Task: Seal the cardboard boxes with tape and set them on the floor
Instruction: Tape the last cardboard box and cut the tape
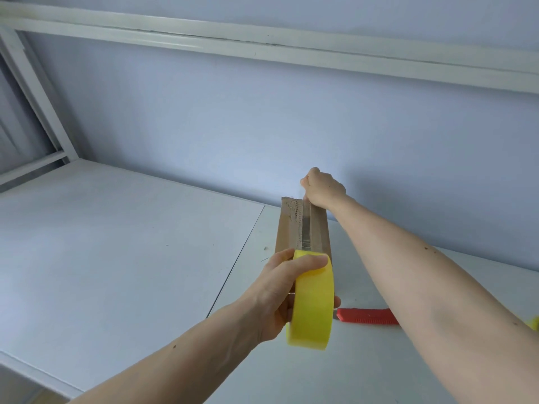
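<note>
Frame [38,112]: white metal bars run down the upper left of the picture and meet the table there.
Beam [262,45]: a long white bar goes across the top, from the left edge to the right edge, sloping down.
Wall [204,126]: pale blue and plain, filling the middle behind the table.
Table [116,258]: white and flat, covering the lower half. A thin seam runs down its middle, just left of the box.
Left hand [277,293]: low in the middle, its fingers and thumb wrapped round the roll.
Roll [312,301]: yellow tape, held up on its edge at the near end of the box. A clear strip goes from it along the box top.
Box [303,228]: a long, thin brown box lying flat on the table in the middle, its far end pointing at the wall. Shiny tape runs down its top.
Right hand [322,186]: at the far end of the box, above the middle, fingers curled down on the tape end there. I cannot tell just how it pinches.
Knife [367,316]: red, lying flat on the table, lower right, partly hidden under the right arm.
Yellow thing [535,323]: a small bit at the right edge. I cannot tell what it is.
</note>
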Motion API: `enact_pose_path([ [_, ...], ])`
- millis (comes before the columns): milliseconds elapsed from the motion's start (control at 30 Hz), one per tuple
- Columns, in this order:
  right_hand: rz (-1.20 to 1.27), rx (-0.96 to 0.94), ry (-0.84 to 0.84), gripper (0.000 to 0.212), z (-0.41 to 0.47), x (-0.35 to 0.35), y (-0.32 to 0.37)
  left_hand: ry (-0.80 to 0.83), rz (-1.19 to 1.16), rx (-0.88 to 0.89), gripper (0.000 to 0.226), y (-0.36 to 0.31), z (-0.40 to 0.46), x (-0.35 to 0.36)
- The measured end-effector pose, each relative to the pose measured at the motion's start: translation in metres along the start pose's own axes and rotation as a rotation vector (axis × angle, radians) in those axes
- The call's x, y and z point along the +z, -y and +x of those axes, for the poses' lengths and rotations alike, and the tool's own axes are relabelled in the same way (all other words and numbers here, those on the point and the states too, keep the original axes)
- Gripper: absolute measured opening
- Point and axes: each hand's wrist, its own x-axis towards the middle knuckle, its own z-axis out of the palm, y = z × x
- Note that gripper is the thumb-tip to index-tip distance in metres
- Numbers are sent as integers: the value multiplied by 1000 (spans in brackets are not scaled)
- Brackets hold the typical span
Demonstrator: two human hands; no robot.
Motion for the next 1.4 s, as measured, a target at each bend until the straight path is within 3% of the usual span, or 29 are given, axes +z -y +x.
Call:
enact_pose_path([
  [100, -16, -10, -3, 17, 8, 2, 1, -4, 9, -2, 62, -5, -2, 1],
  [200, -36, -7, -3, 13, 11, 3, 3, -3, 2, -33, 47, -11, -4, 2],
  [467, 46, 76, 66, 34, 7, 18, -1, -2, 2, -63, 35, -14, -3, 4],
  [633, 160, 235, 33, 5, 9, 16, -3, 13, 6, -59, 34, -14, -2, 2],
  [733, 164, 237, -24, 36, 6, 19, -2, 4, -23, -46, 35, -16, 0, 0],
  [833, 16, 73, -181, 15, -1, 24, 1, 8, -28, -41, 35, -17, 1, 0],
  [933, -125, -17, -257, 44, -11, 23, 3, 14, -26, -38, 36, -15, 0, 2],
  [1000, -132, -12, -200, 50, -15, 13, 7, 14, -26, -30, 36, -15, 0, 1],
  [1233, -136, 27, 255, 58, -37, -2, 11, 21, 13, -13, 37, -12, -4, 4],
  [1400, -19, 56, 212, 72, -59, 27, -2, -20, 17, 74, 29, 0, -12, 11],
])
